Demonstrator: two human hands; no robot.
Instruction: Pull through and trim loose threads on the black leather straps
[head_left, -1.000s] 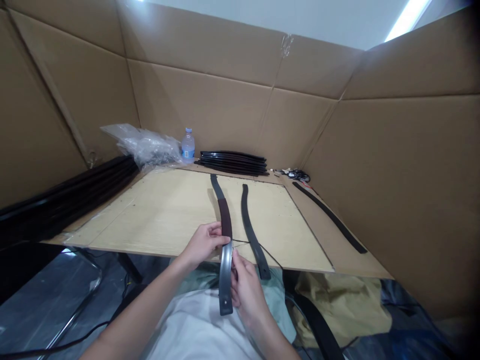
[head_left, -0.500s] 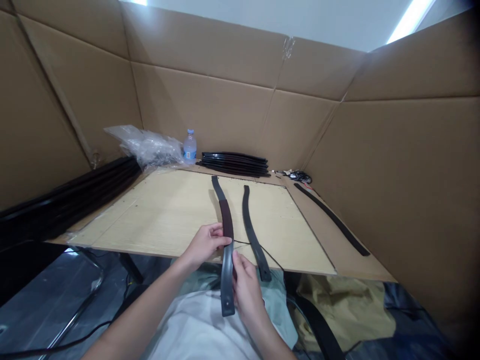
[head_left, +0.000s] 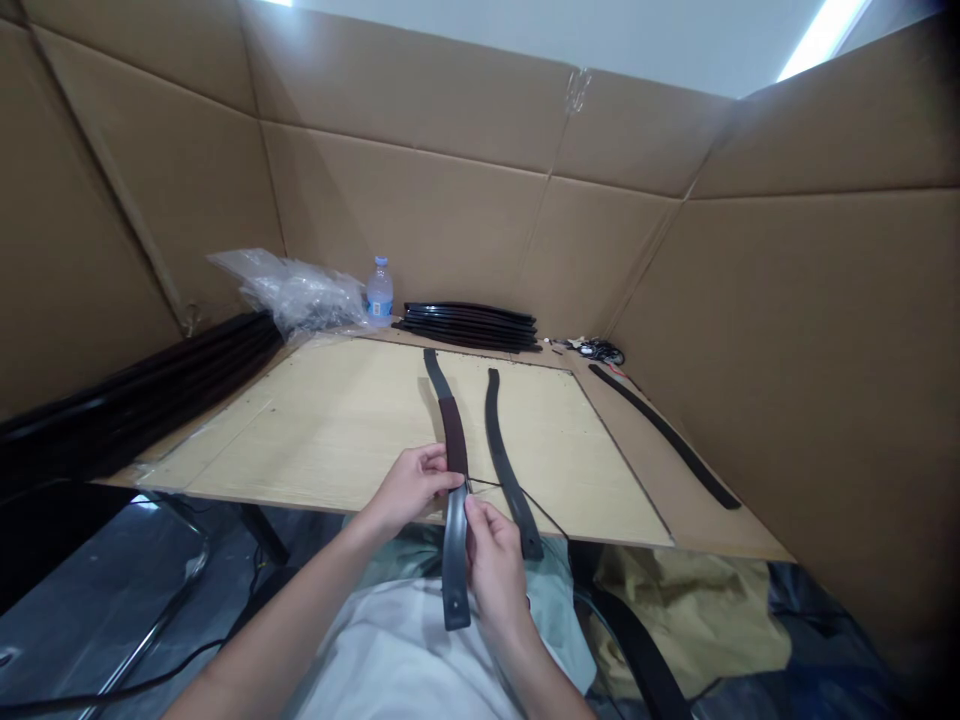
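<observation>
A long curved black strap-like strip [head_left: 455, 560], with a dark brown sleeve round its middle, lies lengthwise in front of me. Its near end, with a small hole, hangs over the table edge toward my lap. My left hand [head_left: 412, 485] pinches it at the sleeve's lower end, thumb on top. On the strip's right edge, just below the sleeve, my right hand [head_left: 495, 555] has thumb and finger pressed together; what they grip is too small to make out. A thin black cord [head_left: 540, 505] runs right from there, across a second curved black strip [head_left: 504, 465].
A third black strip [head_left: 664, 435] lies on the right. Behind the pale board [head_left: 360, 400] are stacked black strips [head_left: 472, 325], a water bottle [head_left: 380, 293] and clear plastic bags [head_left: 307, 298]. More long dark strips [head_left: 150, 385] lie left. Cardboard walls [head_left: 420, 200] enclose the table.
My right thumb and fingertips have shifted slightly up along the strip's edge, closer to the sleeve. My left hand and the strip stay nearly still.
</observation>
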